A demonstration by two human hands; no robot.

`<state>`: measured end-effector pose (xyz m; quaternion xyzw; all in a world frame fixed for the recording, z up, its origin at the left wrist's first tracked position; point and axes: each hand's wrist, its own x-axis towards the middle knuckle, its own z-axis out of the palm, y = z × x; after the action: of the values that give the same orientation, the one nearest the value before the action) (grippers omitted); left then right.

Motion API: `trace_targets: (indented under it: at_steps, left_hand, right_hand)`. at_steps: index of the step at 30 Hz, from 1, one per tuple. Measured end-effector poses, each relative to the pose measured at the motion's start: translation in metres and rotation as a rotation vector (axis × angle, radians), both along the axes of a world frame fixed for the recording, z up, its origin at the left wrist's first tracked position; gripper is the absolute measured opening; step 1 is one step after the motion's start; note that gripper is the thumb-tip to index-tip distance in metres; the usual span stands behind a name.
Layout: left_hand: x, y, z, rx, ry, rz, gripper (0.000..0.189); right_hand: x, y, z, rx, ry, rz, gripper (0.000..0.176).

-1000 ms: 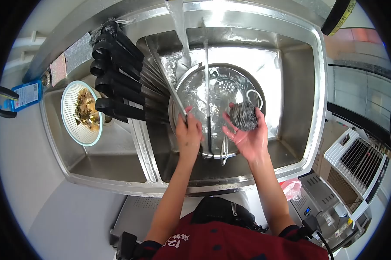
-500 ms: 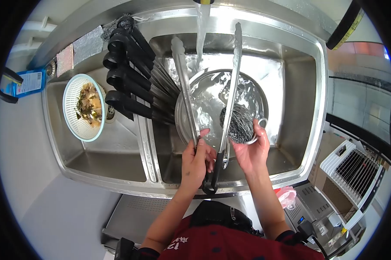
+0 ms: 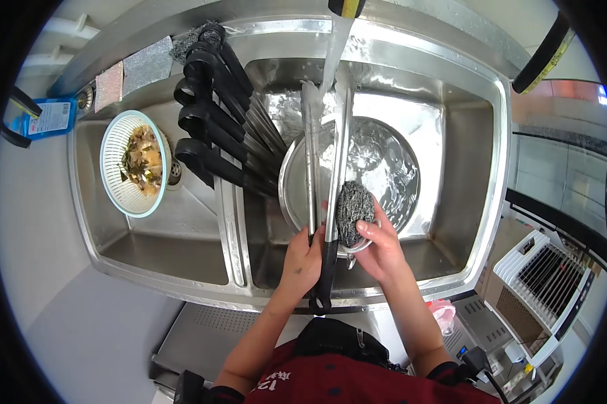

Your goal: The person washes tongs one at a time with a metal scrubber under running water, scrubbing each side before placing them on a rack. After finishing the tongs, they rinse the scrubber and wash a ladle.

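My left hand (image 3: 302, 259) is closed around the black-handled end of a pair of metal tongs (image 3: 341, 148), which point away from me over the right sink. Their far tips reach the stream of running water (image 3: 335, 57). In my right hand (image 3: 382, 248) is a grey steel wool scourer (image 3: 354, 210), against or very near the right arm of the tongs. A pale ring shows by the fingers of that hand; I cannot make out what it belongs to. Below both hands stands a round metal basin (image 3: 417, 168) with water in it.
Several black-handled utensils (image 3: 216, 124) lean across the sink divider (image 3: 231, 232), metal ends toward the basin. The left sink (image 3: 159, 252) holds a white strainer basket (image 3: 115, 192) with food scraps. A blue bottle (image 3: 51, 116) stands at far left, and the faucet (image 3: 347, 7) is overhead.
The arms of the tongs have come closer together, and their tips now meet the water stream. My right hand and the scourer have shifted left and toward me, up to the tongs.
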<state>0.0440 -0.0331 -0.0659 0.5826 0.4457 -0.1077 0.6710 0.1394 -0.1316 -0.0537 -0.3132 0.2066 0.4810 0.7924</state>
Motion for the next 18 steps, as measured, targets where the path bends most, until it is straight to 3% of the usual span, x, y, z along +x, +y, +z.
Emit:
trace_targets:
  at_steps: [3, 4, 6, 7, 9, 13, 15, 17, 18]
  left_hand:
    - [-0.002, -0.004, -0.003, 0.164, -0.067, -0.003, 0.031]
    - [-0.001, -0.003, -0.002, 0.166, -0.071, -0.003, 0.031]
    - [0.002, -0.001, 0.001, -0.146, -0.089, 0.095, 0.03]
    - [0.005, 0.0, 0.006, -0.147, -0.093, 0.1, 0.03]
    - [0.009, -0.002, 0.019, -0.516, -0.21, 0.171, 0.03]
    - [0.007, -0.009, 0.012, -0.44, -0.104, 0.106, 0.031]
    - [0.005, -0.011, 0.01, -0.199, -0.213, 0.019, 0.031]
    - [0.005, -0.002, 0.019, -0.172, -0.187, -0.047, 0.03]
    - [0.004, 0.004, 0.023, -0.149, -0.159, -0.124, 0.029]
  right_hand:
    - [0.0, 0.0, -0.008, -0.132, -0.124, 0.12, 0.056]
    - [0.001, -0.001, -0.013, -0.091, -0.084, -0.022, 0.049]
    - [0.014, -0.001, -0.006, -0.084, -0.009, -0.228, 0.037]
    - [0.023, 0.001, -0.006, -0.089, -0.079, -0.263, 0.032]
    - [0.029, 0.003, -0.021, -0.211, -0.169, -0.223, 0.031]
    - [0.004, 0.023, -0.007, -0.385, -0.254, -0.007, 0.04]
    - [0.005, 0.018, -0.013, -0.366, -0.264, 0.072, 0.044]
    - [0.004, 0.015, -0.018, -0.255, -0.301, 0.187, 0.049]
    - [0.006, 0.014, -0.027, -0.156, -0.226, 0.101, 0.061]
